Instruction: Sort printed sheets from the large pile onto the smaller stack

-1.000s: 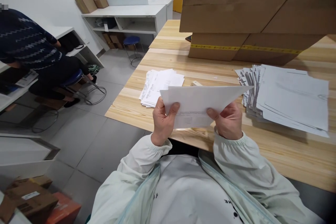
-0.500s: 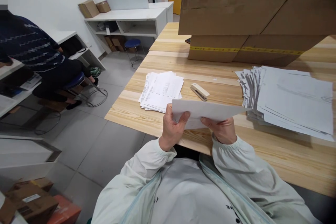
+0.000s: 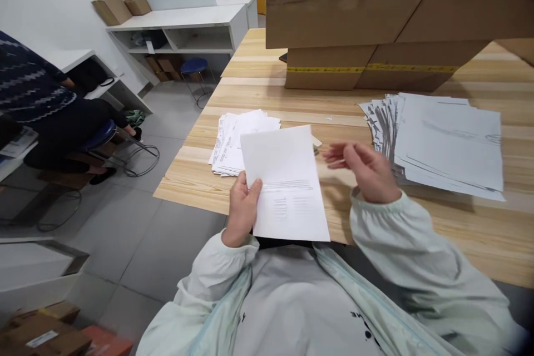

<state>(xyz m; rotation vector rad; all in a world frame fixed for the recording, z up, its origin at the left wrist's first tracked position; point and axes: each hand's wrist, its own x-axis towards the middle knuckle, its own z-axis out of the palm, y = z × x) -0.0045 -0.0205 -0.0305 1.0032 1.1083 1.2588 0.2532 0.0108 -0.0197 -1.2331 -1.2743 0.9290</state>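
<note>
**Printed sheet (image 3: 286, 161) held in left hand (image 3: 242, 206); right hand (image 3: 369, 171) released**

The printed sheet is located above the near edge of a wooden table (image 3: 196, 181), in front of the wearer's body, its lower end reaching past that edge. Lines of print cross the middle and lower part; they are too small to read. Whether it is one leaf or several cannot be told.

The left hand grasps the sheet at its left edge, thumb on the printed face and fingers underneath. The right hand is apart from the sheet, to its right, fingers extended toward it and slightly blurred.

Just beyond the sheet's right edge, a stapler (image 3: 316, 142) lies on the table, mostly hidden. A small paper stack (image 3: 227, 142) lies behind and left of the sheet, partly covered by it in this view. A larger paper stack (image 3: 453, 142), uneven along its left side, lies right of the right hand. Behind both stacks stands a large cardboard box (image 3: 354, 5) bearing yellow tape (image 3: 325, 69).

Farther left, a person (image 3: 39, 86) in a dark patterned top sits on a blue stool (image 3: 102, 134). White shelving (image 3: 179, 18) stands beyond, two small cartons (image 3: 112, 9) on top.
</note>
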